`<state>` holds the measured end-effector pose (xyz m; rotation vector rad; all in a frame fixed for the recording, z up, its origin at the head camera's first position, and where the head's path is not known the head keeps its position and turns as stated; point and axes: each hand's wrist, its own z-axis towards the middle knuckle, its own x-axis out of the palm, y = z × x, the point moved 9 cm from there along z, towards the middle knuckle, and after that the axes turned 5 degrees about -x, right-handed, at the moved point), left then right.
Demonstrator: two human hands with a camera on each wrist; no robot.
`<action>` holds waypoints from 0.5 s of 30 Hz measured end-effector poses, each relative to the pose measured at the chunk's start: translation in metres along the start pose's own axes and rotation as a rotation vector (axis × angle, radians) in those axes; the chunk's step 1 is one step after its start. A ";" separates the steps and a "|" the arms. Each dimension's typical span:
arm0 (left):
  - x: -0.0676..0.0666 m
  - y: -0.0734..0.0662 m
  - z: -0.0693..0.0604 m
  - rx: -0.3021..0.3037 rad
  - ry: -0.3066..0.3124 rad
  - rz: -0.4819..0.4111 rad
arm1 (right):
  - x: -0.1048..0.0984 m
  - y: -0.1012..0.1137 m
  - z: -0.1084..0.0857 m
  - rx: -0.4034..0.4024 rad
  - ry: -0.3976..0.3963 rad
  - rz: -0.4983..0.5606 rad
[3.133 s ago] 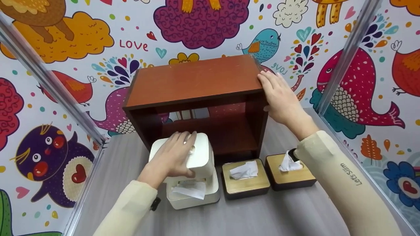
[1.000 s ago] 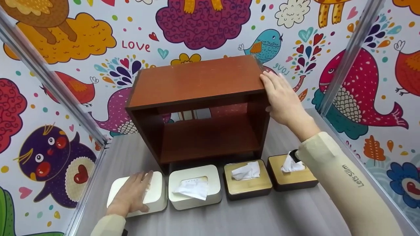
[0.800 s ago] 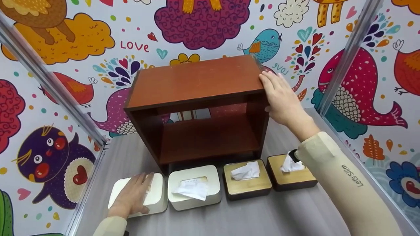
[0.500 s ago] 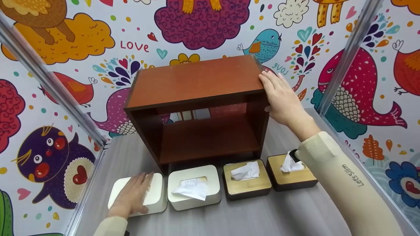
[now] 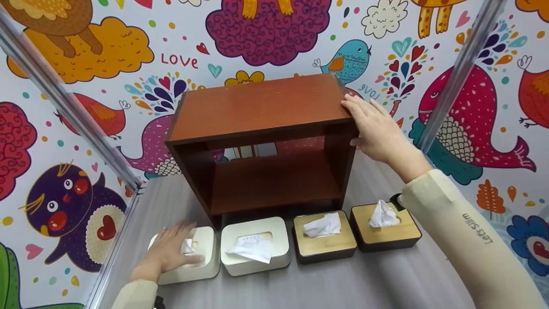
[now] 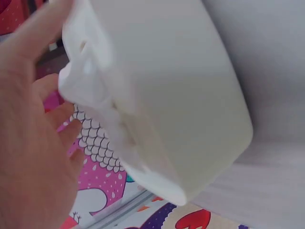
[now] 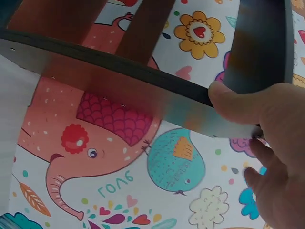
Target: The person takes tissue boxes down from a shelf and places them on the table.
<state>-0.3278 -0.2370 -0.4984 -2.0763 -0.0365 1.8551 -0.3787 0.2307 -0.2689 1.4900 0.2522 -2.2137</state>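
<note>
A brown wooden shelf (image 5: 261, 105) stands at the middle, its open front facing me. My right hand (image 5: 381, 133) rests at its upper right corner, fingertips on the top edge; in the right wrist view the thumb lies against the front edge. Over a white tissue box (image 5: 208, 253) at front left hovers my left hand (image 5: 171, 244), fingers spread and holding nothing. In the left wrist view the hand (image 6: 38, 143) looks apart from that box, whose tissue sticks out of the lid slot. A second white tissue box (image 5: 276, 229) sits close to its right.
Two dark tissue boxes with wooden lids, one in the middle (image 5: 309, 246) and one at the right (image 5: 364, 214), continue the row before the shelf. Patterned wall panels (image 5: 180, 43) enclose the grey table (image 5: 326, 287) at the back and sides.
The left hand carried the first white box from atop the second white box down to its left side, then loosened and lifted slightly. The right hand has shifted slightly right at the shelf corner.
</note>
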 end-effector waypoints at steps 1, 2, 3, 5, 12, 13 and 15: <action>-0.004 0.000 0.000 -0.006 -0.019 -0.009 | -0.001 -0.001 -0.001 0.000 0.005 0.008; -0.009 0.001 0.000 -0.012 -0.043 -0.010 | -0.002 -0.003 -0.003 0.001 0.008 0.018; -0.013 0.002 0.000 -0.014 -0.071 -0.013 | -0.003 -0.006 -0.005 0.003 0.009 0.027; -0.022 0.004 0.001 -0.018 -0.127 -0.006 | -0.002 -0.014 -0.010 0.023 0.013 0.050; -0.043 0.013 0.004 -0.060 -0.224 0.081 | 0.022 -0.062 -0.045 0.153 0.086 0.020; -0.043 0.015 0.003 -0.068 -0.223 0.092 | 0.028 -0.069 -0.052 0.167 0.097 0.010; -0.043 0.018 0.002 -0.087 -0.217 0.101 | 0.042 -0.083 -0.068 0.185 0.115 -0.008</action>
